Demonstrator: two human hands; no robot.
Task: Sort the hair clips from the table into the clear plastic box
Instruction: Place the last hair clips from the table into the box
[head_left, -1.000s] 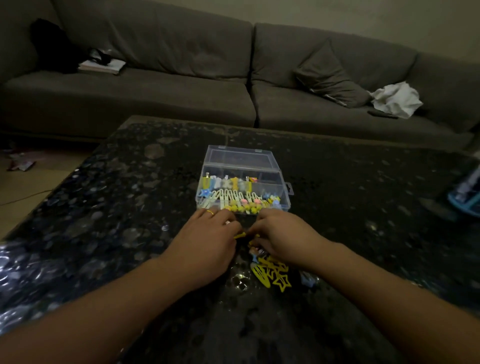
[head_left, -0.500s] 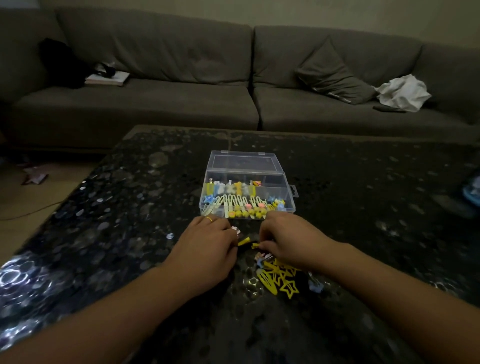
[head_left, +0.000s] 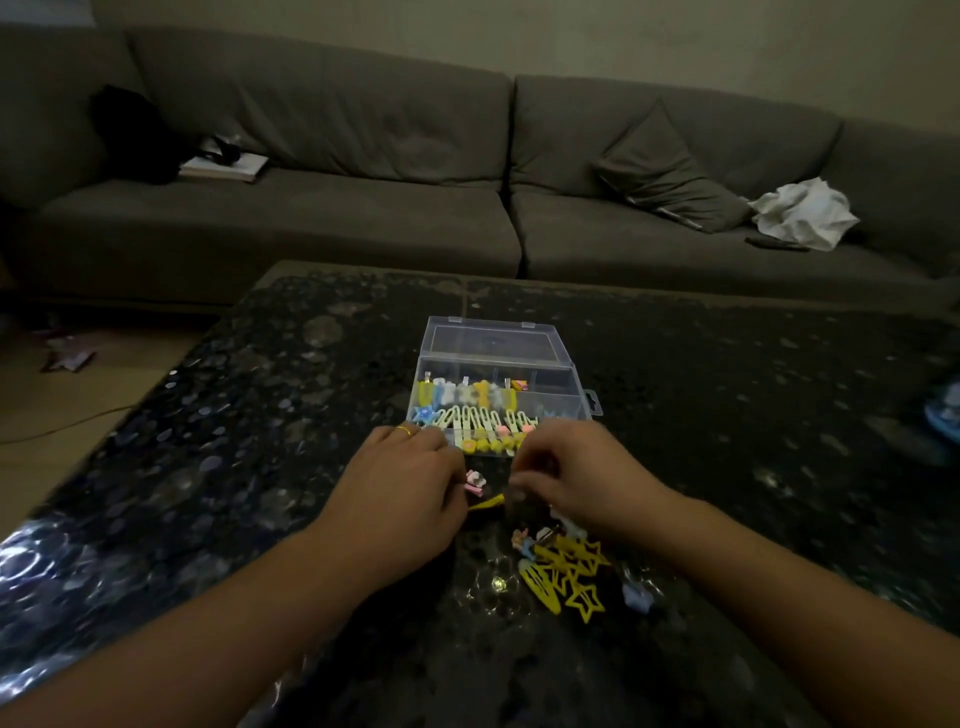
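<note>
1. head view: the thin yellow hair clip (head_left: 487, 502) lies in the gap between the two hands, its long axis running roughly from one hand to the other and tilted slightly up toward the right. its left end sits just beside the left hand (head_left: 402, 491); its right end stops just short of the right hand (head_left: 574, 480), so both are about equally near.
2. the clear plastic box (head_left: 550, 364) sits open just beyond the knuckles of both hands, its near compartments already lined with clips.
3. the loose pile of yellow star-shaped hair clips (head_left: 569, 569) lies on the dark speckled table (head_left: 260, 415), on the wrist side of the right hand.
4. both hands are knuckles-up with fingers curled under; whether either one pinches the yellow clip or the small pink and white clip (head_left: 475, 480) i cannot tell, because the fingertips are hidden, the light is dim and the right hand is blurred.
</note>
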